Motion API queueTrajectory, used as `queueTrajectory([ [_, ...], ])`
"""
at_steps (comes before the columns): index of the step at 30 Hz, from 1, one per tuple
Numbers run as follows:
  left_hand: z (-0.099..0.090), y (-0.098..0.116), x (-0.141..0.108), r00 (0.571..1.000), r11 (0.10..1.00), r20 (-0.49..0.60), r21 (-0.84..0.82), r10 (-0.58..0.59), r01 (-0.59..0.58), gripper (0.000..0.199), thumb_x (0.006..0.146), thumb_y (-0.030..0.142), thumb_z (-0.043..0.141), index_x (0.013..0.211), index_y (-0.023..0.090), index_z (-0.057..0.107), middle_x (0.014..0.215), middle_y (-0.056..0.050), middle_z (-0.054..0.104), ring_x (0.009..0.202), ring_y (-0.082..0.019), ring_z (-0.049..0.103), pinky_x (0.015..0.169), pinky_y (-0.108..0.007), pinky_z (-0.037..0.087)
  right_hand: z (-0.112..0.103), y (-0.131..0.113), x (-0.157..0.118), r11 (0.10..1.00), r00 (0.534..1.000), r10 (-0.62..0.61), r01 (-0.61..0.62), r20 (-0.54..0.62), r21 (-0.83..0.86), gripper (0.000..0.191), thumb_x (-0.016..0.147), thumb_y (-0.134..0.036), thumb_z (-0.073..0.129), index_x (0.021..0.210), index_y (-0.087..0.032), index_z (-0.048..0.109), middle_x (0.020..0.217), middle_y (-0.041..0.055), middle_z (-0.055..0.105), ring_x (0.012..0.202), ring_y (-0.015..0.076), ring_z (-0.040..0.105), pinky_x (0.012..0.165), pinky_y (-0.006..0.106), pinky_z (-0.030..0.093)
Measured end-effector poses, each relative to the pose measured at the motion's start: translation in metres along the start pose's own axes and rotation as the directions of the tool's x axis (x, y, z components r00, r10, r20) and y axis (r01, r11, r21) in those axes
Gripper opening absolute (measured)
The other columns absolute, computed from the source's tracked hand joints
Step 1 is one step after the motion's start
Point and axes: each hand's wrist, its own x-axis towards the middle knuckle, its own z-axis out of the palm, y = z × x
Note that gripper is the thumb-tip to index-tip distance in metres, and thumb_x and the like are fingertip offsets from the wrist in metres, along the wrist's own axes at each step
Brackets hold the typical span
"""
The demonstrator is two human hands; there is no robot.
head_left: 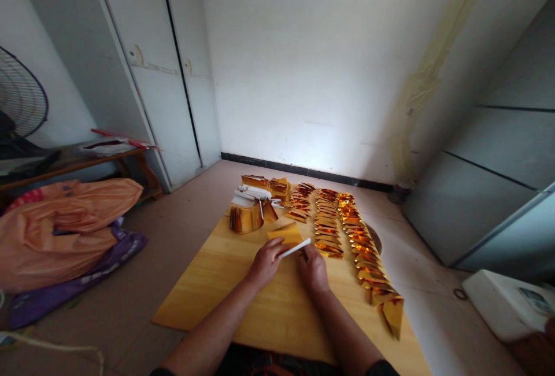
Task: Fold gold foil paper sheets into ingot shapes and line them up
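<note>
Above the wooden board, both my hands grip a narrow white folded strip (295, 247), which looks like the pale back of gold foil paper. My left hand (265, 261) pinches its lower left end. My right hand (314, 270) is closed at its upper right end, and some of those fingers are hidden. Just beyond the left fingers is a flat gold foil sheet (286, 231); whether it joins the strip I cannot tell. Farther back stands a curved stack of gold foil paper (246, 218), beside white folded pieces (254, 192).
Rows of folded gold foil pieces (327, 222) line the right side of the wooden board (260, 312), the outer row (366, 254) reaching near its edge. On the floor, an orange bag (73, 225) lies at left and a white box (498, 301) stands at right.
</note>
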Motion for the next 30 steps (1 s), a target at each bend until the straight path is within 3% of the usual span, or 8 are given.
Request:
queueTrajectory([
  [3,0.006,-0.009,-0.004,0.994,0.999,0.101,0.026,-0.036,0.033,0.044,0.073,-0.001,0.049,0.102,0.024,0.071,0.126,-0.004,0.060,0.117,-0.017,0.055,0.102,-0.032,0.044,-0.003,0.010,-0.002,0.959,0.971,0.222,-0.203,-0.083,0.195,0.032,0.071,-0.016,0.045,0.101,-0.016,0.055,0.082,0.0044,0.059,0.063,0.0138,0.053,0.058,0.023,0.044],
  [7,0.005,-0.010,-0.006,0.990,0.999,0.134,0.033,-0.036,0.032,0.048,0.071,-0.003,0.048,0.101,0.026,0.071,0.129,-0.003,0.058,0.120,-0.017,0.053,0.104,-0.032,0.042,-0.006,0.011,-0.006,0.947,0.986,0.164,-0.153,-0.016,0.281,0.056,0.061,-0.012,0.047,0.117,-0.016,0.050,0.092,0.0063,0.060,0.076,0.0165,0.057,0.064,0.025,0.047],
  [12,0.004,-0.010,-0.010,0.999,0.999,0.043,-0.029,-0.014,0.015,0.039,0.074,0.003,0.049,0.098,0.022,0.072,0.120,-0.005,0.064,0.112,-0.017,0.058,0.100,-0.031,0.045,-0.019,0.002,-0.006,0.953,0.998,0.014,-0.031,0.060,0.302,0.011,0.064,-0.016,0.052,0.074,-0.020,0.057,0.083,0.0036,0.062,0.082,0.0178,0.057,0.075,0.027,0.045],
  [18,-0.015,0.006,-0.007,0.976,0.999,-0.217,-0.052,-0.020,0.009,0.028,0.076,0.007,0.044,0.082,0.019,0.068,0.086,-0.003,0.070,0.085,-0.016,0.063,0.080,-0.027,0.051,-0.028,-0.023,-0.013,0.848,0.932,0.075,-0.246,0.353,0.469,0.003,0.065,-0.019,0.053,0.066,-0.019,0.050,0.058,-0.0059,0.045,0.057,0.0095,0.039,0.051,0.020,0.029],
  [21,-0.028,0.028,0.002,0.959,0.990,-0.267,0.129,0.095,-0.062,0.029,0.076,0.007,0.042,0.078,0.020,0.067,0.084,-0.003,0.069,0.086,-0.017,0.061,0.089,-0.033,0.046,-0.028,-0.043,-0.014,0.738,0.879,0.047,-0.351,0.475,0.576,0.005,0.064,-0.019,0.055,0.067,-0.018,0.052,0.059,-0.0068,0.046,0.056,0.0081,0.037,0.051,0.019,0.029],
  [25,-0.031,0.056,0.011,0.939,0.913,-0.109,0.295,0.325,-0.282,0.034,0.078,0.007,0.044,0.087,0.028,0.069,0.094,0.001,0.069,0.102,-0.019,0.056,0.110,-0.047,0.025,-0.025,-0.061,-0.011,0.608,0.870,0.000,-0.392,0.494,0.691,0.015,0.065,-0.028,0.063,0.070,-0.017,0.054,0.060,-0.0056,0.052,0.056,0.0084,0.043,0.052,0.020,0.035],
  [27,-0.026,0.061,0.011,0.924,0.892,-0.122,0.333,0.363,-0.307,0.042,0.079,0.008,0.044,0.108,0.031,0.064,0.113,0.000,0.065,0.117,-0.021,0.049,0.114,-0.051,0.015,-0.022,-0.064,-0.012,0.514,0.839,0.052,-0.487,0.541,0.707,0.024,0.069,-0.039,0.064,0.073,-0.017,0.055,0.058,-0.0041,0.055,0.051,0.0089,0.047,0.050,0.021,0.038],
  [30,-0.015,0.054,0.004,0.919,0.902,-0.151,0.306,0.363,-0.306,0.049,0.080,0.007,0.040,0.122,0.026,0.057,0.130,-0.004,0.055,0.125,-0.021,0.043,0.113,-0.047,0.024,-0.015,-0.064,-0.015,0.275,0.758,0.222,-0.652,0.614,0.706,0.030,0.073,-0.045,0.062,0.078,-0.017,0.056,0.056,-0.0030,0.057,0.045,0.0084,0.049,0.044,0.019,0.039],
])
